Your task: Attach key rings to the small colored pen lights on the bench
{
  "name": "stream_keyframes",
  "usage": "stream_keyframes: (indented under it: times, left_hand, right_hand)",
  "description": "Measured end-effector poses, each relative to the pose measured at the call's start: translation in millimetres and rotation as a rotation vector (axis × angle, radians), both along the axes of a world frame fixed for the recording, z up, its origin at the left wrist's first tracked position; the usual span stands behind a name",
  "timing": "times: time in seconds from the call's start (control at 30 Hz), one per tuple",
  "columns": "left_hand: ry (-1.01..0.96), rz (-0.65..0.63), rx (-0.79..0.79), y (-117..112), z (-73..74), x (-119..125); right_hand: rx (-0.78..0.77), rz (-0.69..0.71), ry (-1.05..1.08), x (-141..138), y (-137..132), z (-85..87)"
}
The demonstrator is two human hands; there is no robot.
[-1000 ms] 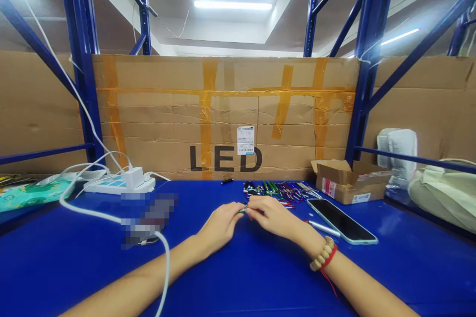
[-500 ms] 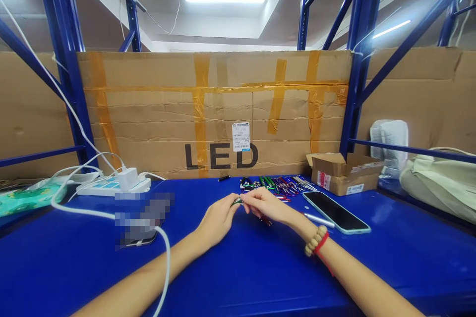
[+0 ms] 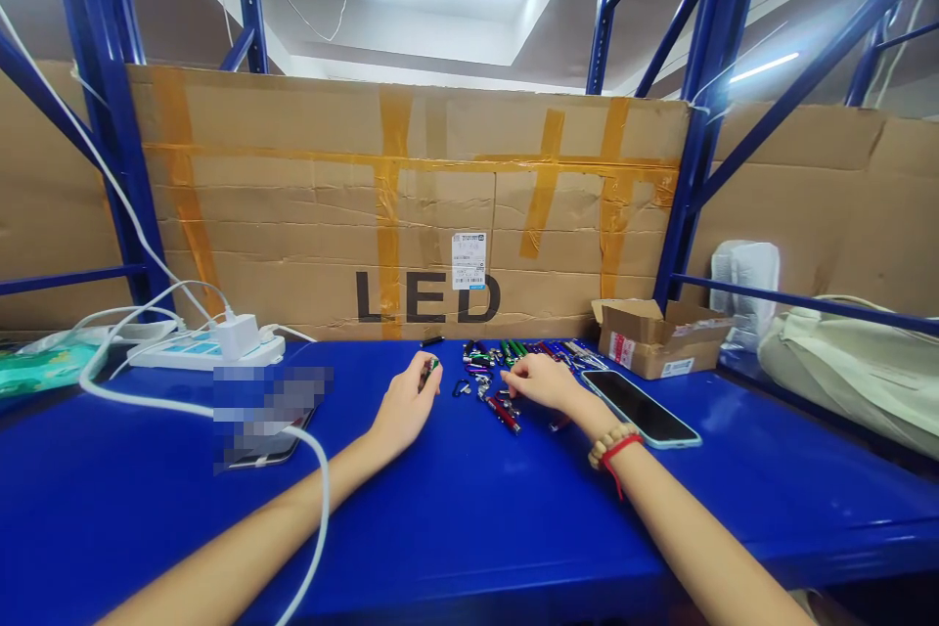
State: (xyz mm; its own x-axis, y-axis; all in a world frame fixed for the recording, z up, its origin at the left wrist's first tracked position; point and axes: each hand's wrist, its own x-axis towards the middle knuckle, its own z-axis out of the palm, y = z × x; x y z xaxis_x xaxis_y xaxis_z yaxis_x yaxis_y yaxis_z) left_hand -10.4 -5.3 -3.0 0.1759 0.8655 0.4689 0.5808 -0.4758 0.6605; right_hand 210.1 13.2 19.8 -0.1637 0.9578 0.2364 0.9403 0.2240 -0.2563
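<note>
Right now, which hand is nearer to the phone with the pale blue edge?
Right hand: it is just left of the phone. The left hand is well farther left, holding a small green object.

L hand (image 3: 405, 403) curled in grip; R hand (image 3: 547, 381) palm down, fingers (image 3: 522, 375) bent; forearms (image 3: 293, 509) angled fwd, inward.

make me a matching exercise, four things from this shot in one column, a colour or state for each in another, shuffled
Things
1. piece in the left grip
2. wrist cord
3. small cardboard box
4. light-blue-edged phone

Colour or state
A. flaps open
B. green
C. screen dark
D. red

Pairs: 1-B, 2-D, 3-A, 4-C
</note>
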Motion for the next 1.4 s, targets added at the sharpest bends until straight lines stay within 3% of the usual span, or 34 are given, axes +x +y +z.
stream_keyframes:
  times: [0.13, 0.23, 0.47, 0.8, 1.1, 1.4]
  left_hand:
    - [0.033, -0.012, -0.033, -2.2, 0.2, 2.3]
    - [0.076, -0.019, -0.008, -1.1, -1.1, 2.2]
    - [0.203, -0.064, 0.076, 0.8, -1.6, 0.0]
    - [0.253, -0.074, 0.113, 0.0, 3.8, -4.3]
    - [0.474, -0.133, 0.281, -5.6, 14.1, -5.1]
    - [0.414, -0.131, 0.295, 2.4, 6.9, -10.4]
  right_hand:
    - [0.12, -0.105, 0.011, 8.9, -0.8, 6.2]
    - [0.073, -0.144, -0.002, 16.5, 1.1, 6.1]
    - [-0.079, -0.025, 0.074, 20.8, 9.8, -5.8]
    - [0.014, 0.046, 0.155, 15.5, 10.2, -4.1]
    - [0.038, 0.061, 0.272, 15.0, 13.8, -6.8]
    - [0.125, 0.055, 0.425, 12.0, 21.8, -14.3]
